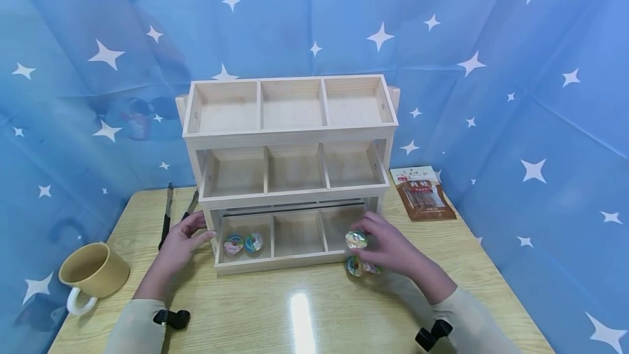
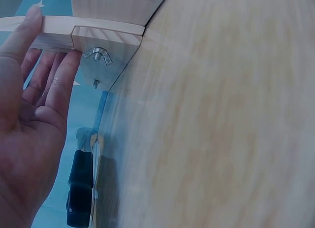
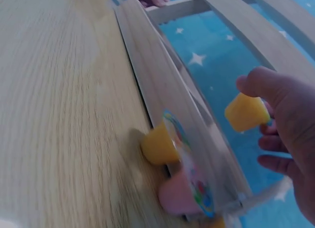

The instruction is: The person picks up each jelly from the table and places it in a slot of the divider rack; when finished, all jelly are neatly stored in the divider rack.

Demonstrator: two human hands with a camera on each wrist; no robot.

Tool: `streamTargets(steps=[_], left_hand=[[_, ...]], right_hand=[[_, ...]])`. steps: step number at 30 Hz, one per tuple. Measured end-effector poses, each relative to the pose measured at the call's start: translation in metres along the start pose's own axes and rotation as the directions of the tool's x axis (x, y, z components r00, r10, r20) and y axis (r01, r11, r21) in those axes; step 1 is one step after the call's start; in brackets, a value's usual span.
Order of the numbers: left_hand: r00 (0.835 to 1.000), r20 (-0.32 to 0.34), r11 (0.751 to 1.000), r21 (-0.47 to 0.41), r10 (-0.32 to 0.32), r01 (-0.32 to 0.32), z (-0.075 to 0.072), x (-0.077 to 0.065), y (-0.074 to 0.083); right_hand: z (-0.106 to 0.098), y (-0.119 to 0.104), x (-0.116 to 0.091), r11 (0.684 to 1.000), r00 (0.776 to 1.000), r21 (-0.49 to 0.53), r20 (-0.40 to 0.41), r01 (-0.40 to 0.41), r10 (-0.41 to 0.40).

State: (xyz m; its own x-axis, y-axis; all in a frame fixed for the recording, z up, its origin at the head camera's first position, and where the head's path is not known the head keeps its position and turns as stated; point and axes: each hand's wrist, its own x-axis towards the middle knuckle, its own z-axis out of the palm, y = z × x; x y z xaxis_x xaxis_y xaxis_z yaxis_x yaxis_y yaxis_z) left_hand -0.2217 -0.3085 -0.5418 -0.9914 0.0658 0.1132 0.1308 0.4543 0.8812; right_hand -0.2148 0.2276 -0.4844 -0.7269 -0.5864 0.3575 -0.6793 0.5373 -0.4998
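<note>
A three-tier wooden rack (image 1: 290, 136), each tier split into three compartments, stands at the back of the table. My left hand (image 1: 179, 239) grips its left side frame, thumb on one face and fingers on the other. Between the thumb and fingers of my right hand (image 1: 393, 247) is a yellow jelly cup (image 3: 244, 113), held up by the right end of the bottom tier. Below it, a second yellow jelly cup (image 3: 160, 144) and a pink jelly cup (image 3: 179, 193) sit on the table against the rack's front. Two jelly cups (image 1: 253, 242) lie in the bottom-left compartment.
A tan mug (image 1: 95, 270) with a white handle stands at the left table edge. Two black-handled tools (image 1: 167, 217) lie left of the rack. To its right is a brown snack packet (image 1: 425, 194). Blue star-patterned cloth (image 1: 290, 21) hangs behind and along the sides.
</note>
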Motion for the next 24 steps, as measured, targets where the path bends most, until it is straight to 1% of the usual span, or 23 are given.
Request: streamTargets(steps=[3, 7, 13, 17, 24], left_hand=[[1.0, -0.002, 1.0, 0.005, -0.004, 0.004, 0.001, 0.0, 0.0], [1.0, -0.004, 1.0, 0.007, -0.004, 0.004, 0.001, 0.0, 0.001], [1.0, -0.005, 1.0, 0.006, -0.005, 0.005, 0.001, 0.001, 0.001], [1.0, -0.007, 1.0, 0.016, -0.012, 0.013, 0.001, 0.002, -0.001], [1.0, -0.003, 1.0, 0.008, -0.018, 0.018, 0.0, 0.001, -0.004]], right_hand=[[0.008, -0.002, 0.01, 1.0, 1.0, -0.004, 0.01, 0.019, -0.019], [0.018, -0.005, 0.022, 1.0, 0.999, 0.001, 0.027, 0.023, -0.023], [0.031, -0.007, 0.037, 0.999, 0.997, 0.012, 0.072, -0.032, 0.031], [0.038, -0.011, 0.047, 0.998, 0.994, 0.048, 0.101, -0.044, 0.039], [0.052, -0.018, 0.065, 0.993, 0.989, 0.114, 0.151, -0.006, -0.012]])
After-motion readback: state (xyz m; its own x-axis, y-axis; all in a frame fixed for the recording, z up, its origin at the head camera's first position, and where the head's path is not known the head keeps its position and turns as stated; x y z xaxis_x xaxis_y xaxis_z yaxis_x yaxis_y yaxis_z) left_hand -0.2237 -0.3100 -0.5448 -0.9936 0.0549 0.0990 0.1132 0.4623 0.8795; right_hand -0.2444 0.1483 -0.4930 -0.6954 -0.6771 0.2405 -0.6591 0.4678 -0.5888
